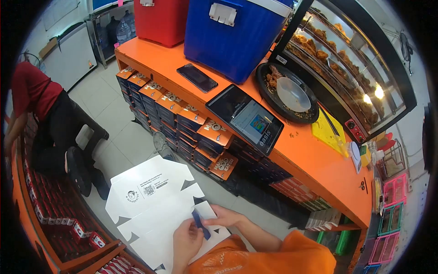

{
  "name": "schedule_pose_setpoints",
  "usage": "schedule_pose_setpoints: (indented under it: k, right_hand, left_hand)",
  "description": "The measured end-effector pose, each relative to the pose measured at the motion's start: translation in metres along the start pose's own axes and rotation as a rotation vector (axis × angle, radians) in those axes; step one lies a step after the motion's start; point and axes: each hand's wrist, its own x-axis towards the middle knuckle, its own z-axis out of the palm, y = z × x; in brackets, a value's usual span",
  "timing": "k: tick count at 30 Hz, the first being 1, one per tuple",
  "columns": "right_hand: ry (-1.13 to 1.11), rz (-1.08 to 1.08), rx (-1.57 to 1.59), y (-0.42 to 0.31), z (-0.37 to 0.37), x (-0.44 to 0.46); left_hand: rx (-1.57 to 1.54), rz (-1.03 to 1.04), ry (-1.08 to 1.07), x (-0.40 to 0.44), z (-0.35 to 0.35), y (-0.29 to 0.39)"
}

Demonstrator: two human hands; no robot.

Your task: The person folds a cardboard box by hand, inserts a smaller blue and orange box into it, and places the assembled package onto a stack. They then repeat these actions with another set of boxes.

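Note:
A flat, unfolded white cardboard box (159, 201) with a printed logo and QR code lies across my lap and reaches forward over the floor. My left hand (188, 239) is closed at its near right side, fingertips pinching by a narrow dark blue flap (201, 224). From the right, my right hand (222, 215) grips a small white side flap of the same box, thumb over it and other fingers partly hidden. Both hands are close together with the blue strip between them. The box's near edge is covered by my left hand and orange shirt.
Folded boxes (175, 107) stack under the orange counter (292, 141). On it are a tablet (246, 118), a phone (197, 77), a black tray (310, 116), a blue cooler (228, 41) and a food display case (342, 59). A person in red (39, 98) bends by the left shelves.

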Motion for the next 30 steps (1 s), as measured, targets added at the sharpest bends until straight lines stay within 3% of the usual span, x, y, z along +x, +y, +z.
schedule_pose_setpoints:
  k: [4, 6, 7, 9, 10, 11, 12, 13, 15, 16, 18, 19, 21, 22, 23, 25, 28, 29, 30]
  right_hand:
    - [0.087, 0.218, 0.137, -0.002, 0.002, 0.005]
    - [0.171, 0.187, -0.121, 0.001, 0.002, 0.009]
    - [0.171, 0.186, -0.12, 0.003, 0.002, 0.011]
    - [0.19, 0.134, -0.143, 0.008, 0.003, 0.012]
    - [0.188, 0.135, -0.142, 0.002, 0.002, 0.012]
    - [0.214, 0.235, -0.341, -0.01, -0.001, 0.013]
    - [0.239, 0.333, -0.54, -0.018, 0.0, 0.013]
    - [0.239, 0.33, -0.538, -0.02, 0.002, 0.012]
    - [0.648, -0.158, -0.9, -0.022, 0.008, 0.009]
    - [0.65, -0.159, -0.898, -0.032, 0.009, 0.008]
    - [0.642, -0.451, -0.913, -0.065, 0.012, 0.002]
    - [0.643, -0.454, -0.911, -0.076, 0.017, -0.003]
    - [0.102, -0.637, -0.18, -0.094, 0.026, -0.012]
    - [0.104, -0.637, -0.178, -0.096, 0.033, -0.012]
    - [0.095, -0.786, -0.278, -0.096, 0.043, -0.008]
    - [0.142, -1.001, -0.379, -0.108, 0.055, -0.003]
    - [0.161, -1.012, -0.542, -0.117, 0.059, 0.004]
    - [0.16, -1.016, -0.538, -0.119, 0.062, 0.006]
    - [0.224, -1.012, -0.582, -0.12, 0.067, 0.008]
  left_hand:
    - [0.188, -0.065, -0.03, -0.001, -0.006, 0.004]
    - [-0.196, -0.16, -0.158, -0.005, -0.015, -0.003]
    - [-0.195, -0.16, -0.158, -0.01, -0.02, 0.001]
    - [-0.385, 0.066, 0.018, -0.033, -0.038, 0.021]
    - [-0.423, 0.026, 0.001, -0.05, -0.05, 0.022]
    - [-0.596, 0.077, 0.235, -0.06, -0.053, 0.021]
    - [-0.689, 0.17, 0.296, -0.077, -0.056, 0.025]
    - [-0.568, 0.277, 0.273, -0.082, -0.068, 0.044]
    - [-0.519, 0.294, 0.442, -0.086, -0.074, 0.066]
    - [-0.493, 0.29, 0.54, -0.084, -0.073, 0.074]
    - [-0.362, 0.308, 0.526, -0.079, -0.085, 0.058]
    - [-0.234, 0.327, 0.514, -0.076, -0.089, 0.052]
    - [-0.326, 0.235, 0.526, -0.074, -0.085, 0.051]
    - [-0.42, 0.139, 0.532, -0.073, -0.084, 0.05]
    - [-0.417, 0.138, 0.528, -0.069, -0.082, 0.046]
    - [-0.229, 0.341, 0.604, -0.061, -0.08, 0.036]
    - [-0.177, 0.289, 0.592, -0.062, -0.075, 0.036]
    - [0.105, 0.464, 0.706, -0.054, -0.069, 0.021]
    - [0.11, 0.465, 0.707, -0.057, -0.071, 0.017]
